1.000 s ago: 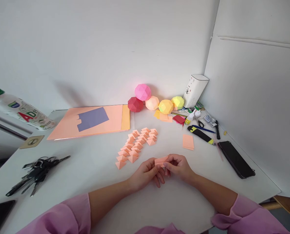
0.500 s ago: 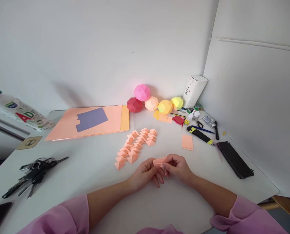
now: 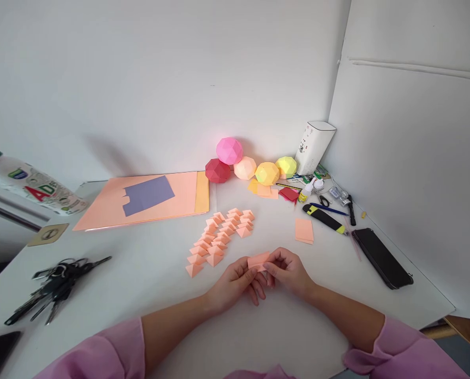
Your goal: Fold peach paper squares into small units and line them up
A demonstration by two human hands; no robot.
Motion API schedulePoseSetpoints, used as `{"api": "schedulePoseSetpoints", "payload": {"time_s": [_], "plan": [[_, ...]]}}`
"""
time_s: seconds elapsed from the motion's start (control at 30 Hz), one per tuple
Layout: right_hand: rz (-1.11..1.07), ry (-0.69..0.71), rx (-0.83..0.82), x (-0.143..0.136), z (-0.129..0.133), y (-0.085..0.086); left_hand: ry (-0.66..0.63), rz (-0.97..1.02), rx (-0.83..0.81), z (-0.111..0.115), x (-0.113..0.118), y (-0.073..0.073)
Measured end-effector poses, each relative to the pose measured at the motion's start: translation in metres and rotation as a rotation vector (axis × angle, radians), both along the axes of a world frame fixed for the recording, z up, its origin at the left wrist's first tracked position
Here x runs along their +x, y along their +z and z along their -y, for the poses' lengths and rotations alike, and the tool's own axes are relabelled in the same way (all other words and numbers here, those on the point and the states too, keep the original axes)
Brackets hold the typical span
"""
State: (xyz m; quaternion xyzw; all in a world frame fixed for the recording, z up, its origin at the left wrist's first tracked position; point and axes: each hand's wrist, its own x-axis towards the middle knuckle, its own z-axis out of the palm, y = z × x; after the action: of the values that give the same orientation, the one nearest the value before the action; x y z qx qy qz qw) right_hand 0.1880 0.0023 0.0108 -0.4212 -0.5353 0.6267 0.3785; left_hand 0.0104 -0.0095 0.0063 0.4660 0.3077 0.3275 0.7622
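A small piece of peach paper (image 3: pixel 258 261) is held between my two hands above the near middle of the table. My left hand (image 3: pixel 233 283) pinches its left end between thumb and fingers. At the right end, my right hand (image 3: pixel 288 273) grips it the same way, thumb on the near side. Just beyond and to the left stand rows of several small folded peach paper pieces (image 3: pixel 215 259). Two or so flat peach paper rectangles (image 3: pixel 304 230) lie to the right, beyond my right hand.
Faceted paper balls (image 3: pixel 229 151) sit by the wall. Large peach sheets (image 3: pixel 104 208) bear a purple-grey piece (image 3: pixel 148 196). A cutter (image 3: pixel 325 219), glue bottle (image 3: pixel 306 190) and black phone (image 3: pixel 382 258) are right; keys (image 3: pixel 59 283) and a spray can (image 3: pixel 35 185) left.
The peach paper in my hands has tilted a little, showing more of its face. My fingers keep their grip, and the view has shifted very slightly.
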Motion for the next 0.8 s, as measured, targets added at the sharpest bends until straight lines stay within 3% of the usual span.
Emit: {"api": "schedulePoseSetpoints", "payload": {"time_s": [0.33, 0.8], "plan": [[0.035, 0.120, -0.013, 0.0026, -0.0062, -0.0011, 0.049, 0.056, -0.051, -0.0009, -0.0002, -0.0033], [0.071, 0.082, -0.026, 0.0034, -0.0049, -0.0037, 0.061, -0.045, 0.005, 0.0020, 0.0020, 0.0010]]}}
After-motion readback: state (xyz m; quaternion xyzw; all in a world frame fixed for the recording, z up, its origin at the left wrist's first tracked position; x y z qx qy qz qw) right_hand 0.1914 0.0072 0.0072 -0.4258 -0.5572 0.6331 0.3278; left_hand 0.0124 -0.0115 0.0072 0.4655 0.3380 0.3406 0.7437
